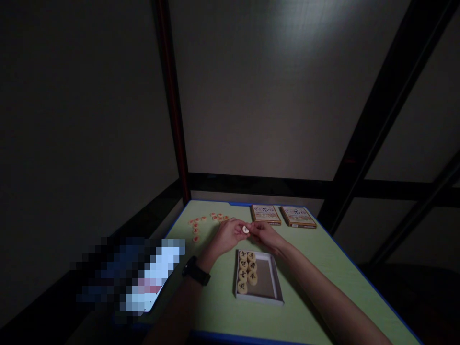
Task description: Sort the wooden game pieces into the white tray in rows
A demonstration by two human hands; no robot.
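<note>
Dim shot, with detail lost in shadow. A pixelated block at the left hides whatever sits at the table's near-left corner. Both forearms are cut off by the bottom edge. The markings on the discs are too small to read.

The left hand (228, 235) and right hand (264, 235) meet above the green table (323, 268), just beyond the white tray (268, 282). The fingertips of both are closed on one round Chinese chess piece (246, 229), held in the air between them. I can't tell which hand carries the weight. The other fingers are curled in. One black watch (196, 271) is on the left wrist.

Counts:
- The tray holds seven black-marked pieces (243, 264), in two columns against its left wall, and the right half is bare.
- The red-marked pieces (196, 224) lie loose at the far-left of the table, about ten of them, too small for an exact count.
- Two flat printed boxes (266, 214) sit side by side at the far edge, close together but not touching.
</note>
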